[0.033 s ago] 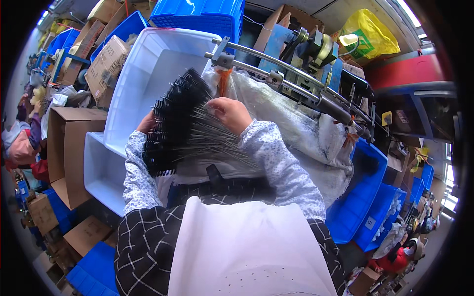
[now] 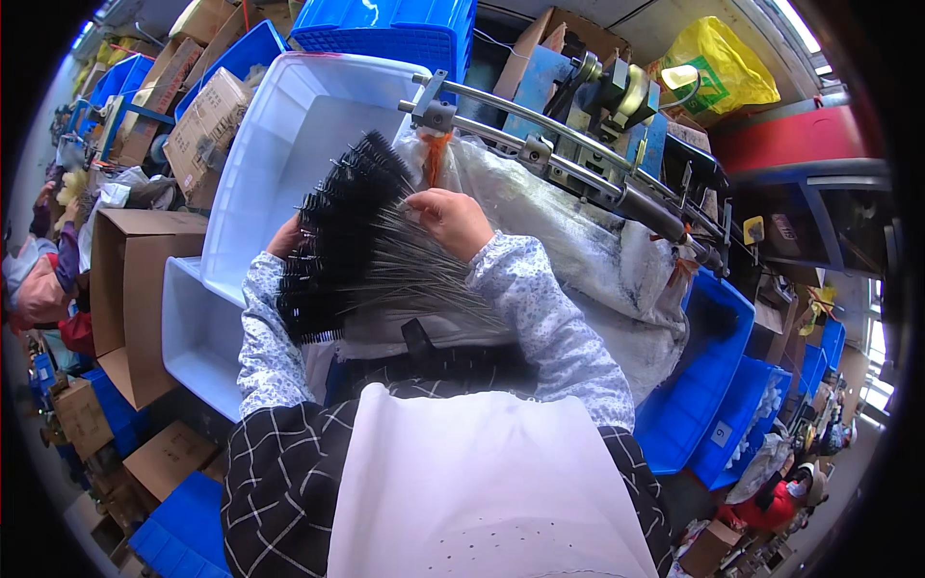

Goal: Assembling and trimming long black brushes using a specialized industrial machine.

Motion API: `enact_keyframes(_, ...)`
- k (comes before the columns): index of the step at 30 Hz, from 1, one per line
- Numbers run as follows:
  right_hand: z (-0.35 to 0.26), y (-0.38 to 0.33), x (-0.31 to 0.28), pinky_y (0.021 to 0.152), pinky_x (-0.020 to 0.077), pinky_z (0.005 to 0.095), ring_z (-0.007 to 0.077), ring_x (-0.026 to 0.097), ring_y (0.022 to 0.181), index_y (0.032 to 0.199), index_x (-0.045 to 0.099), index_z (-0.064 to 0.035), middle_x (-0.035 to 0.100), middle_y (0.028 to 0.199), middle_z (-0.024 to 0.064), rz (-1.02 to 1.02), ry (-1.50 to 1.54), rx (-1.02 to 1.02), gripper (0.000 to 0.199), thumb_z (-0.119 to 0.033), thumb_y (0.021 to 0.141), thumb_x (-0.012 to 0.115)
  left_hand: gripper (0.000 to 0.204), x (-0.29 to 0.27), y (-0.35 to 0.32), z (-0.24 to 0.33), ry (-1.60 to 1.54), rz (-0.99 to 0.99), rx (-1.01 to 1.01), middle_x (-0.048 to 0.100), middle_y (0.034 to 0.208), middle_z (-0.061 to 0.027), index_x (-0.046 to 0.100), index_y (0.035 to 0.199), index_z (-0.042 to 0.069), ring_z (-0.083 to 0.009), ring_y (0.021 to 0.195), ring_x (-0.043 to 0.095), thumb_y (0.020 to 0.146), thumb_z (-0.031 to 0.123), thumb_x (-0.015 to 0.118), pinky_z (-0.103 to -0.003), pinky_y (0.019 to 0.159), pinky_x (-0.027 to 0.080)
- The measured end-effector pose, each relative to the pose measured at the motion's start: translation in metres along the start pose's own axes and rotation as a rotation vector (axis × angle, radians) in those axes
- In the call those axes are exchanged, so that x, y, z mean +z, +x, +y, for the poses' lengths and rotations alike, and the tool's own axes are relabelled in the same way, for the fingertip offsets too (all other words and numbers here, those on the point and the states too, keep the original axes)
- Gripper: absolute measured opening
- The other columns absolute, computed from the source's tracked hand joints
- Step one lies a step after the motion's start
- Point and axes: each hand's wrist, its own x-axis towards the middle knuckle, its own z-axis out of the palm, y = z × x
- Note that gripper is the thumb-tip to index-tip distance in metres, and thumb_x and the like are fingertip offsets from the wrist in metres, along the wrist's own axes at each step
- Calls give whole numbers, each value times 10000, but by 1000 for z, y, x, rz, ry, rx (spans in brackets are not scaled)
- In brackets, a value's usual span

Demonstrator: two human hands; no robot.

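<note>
A fanned bundle of black-bristled twisted-wire brushes (image 2: pixel 352 226) lies across my lap, bristles to the left and bare wire stems (image 2: pixel 424 270) spreading to the right. My left hand (image 2: pixel 286 238) holds the bundle from its left side, most of its fingers hidden behind the bristles. At the upper end of the stems my right hand (image 2: pixel 451 222) is closed, thumb and fingertips pinched on the wire stems there. Exactly how many stems it grips I cannot make out.
A large white tub (image 2: pixel 255 183) stands beyond the brushes, with a smaller white tub (image 2: pixel 198 337) at left. A metal machine with long rods (image 2: pixel 568 154) sits ahead right, above a whitish plastic sheet (image 2: pixel 578 250). Blue bins (image 2: pixel 699 385) stand right, an open cardboard box (image 2: pixel 145 289) left.
</note>
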Motion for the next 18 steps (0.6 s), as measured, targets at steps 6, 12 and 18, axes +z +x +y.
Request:
enact_keyframes(6, -17, 2, -18, 644, 471, 292, 220, 588, 710, 901, 612, -61, 597, 787, 97, 101, 146, -62, 177, -29, 728, 586, 283, 25, -11, 16, 113, -122, 241, 533, 962, -1, 440, 1111, 68, -47, 803, 514, 864, 205, 462, -176, 668, 424)
enact_keyframes(12, -75, 14, -90, 601, 473, 217, 124, 569, 674, 980, 572, -14, 581, 869, 80, 451, 510, -235, 219, 46, 773, 541, 390, 35, -13, 14, 289, -163, 357, 501, 1061, -14, 405, 1168, 66, -70, 929, 477, 827, 205, 536, -200, 780, 387)
enact_keyframes(18, -78, -69, -159, 573, 426, 203, 108, 535, 707, 1139, 422, 19, 566, 918, 124, 597, 580, -248, 300, -109, 869, 446, 483, 18, -5, 13, 240, -234, 231, 458, 1163, -63, 292, 1255, 59, -128, 1041, 459, 841, 177, 509, -250, 887, 353)
